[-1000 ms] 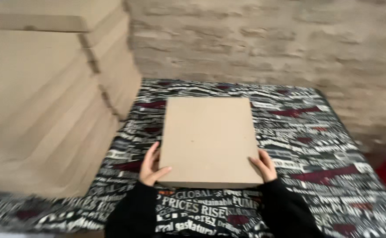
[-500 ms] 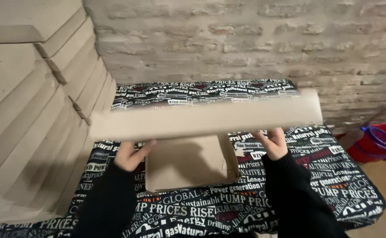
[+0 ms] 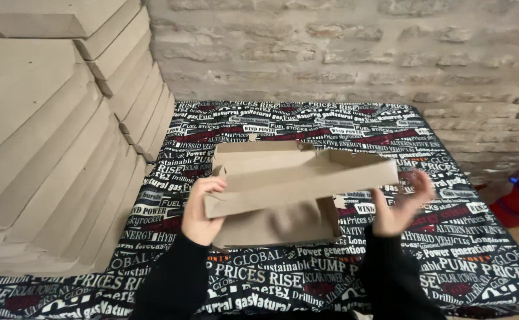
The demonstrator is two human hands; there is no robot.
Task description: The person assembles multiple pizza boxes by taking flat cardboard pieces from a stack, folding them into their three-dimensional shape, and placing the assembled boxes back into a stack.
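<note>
Our left hand (image 3: 200,210) grips the light, bendy cardboard box (image 3: 295,186) by its edge; our right hand (image 3: 399,204) hovers open.

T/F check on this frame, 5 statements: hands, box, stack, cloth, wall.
1. The left hand grips the near left corner of the cardboard box. True.
2. The right hand clamps the box's right end. False: it is blurred, fingers spread, and looks just clear of that end.
3. The box lies closed and flat on the table. False: it is open, with its flaps raised and held above the cloth.
4. A stack of flat cardboard boxes rises at the left of the table. True.
5. The tablecloth is plain white. False: it is black with white and red print, in front of a brick wall.
</note>
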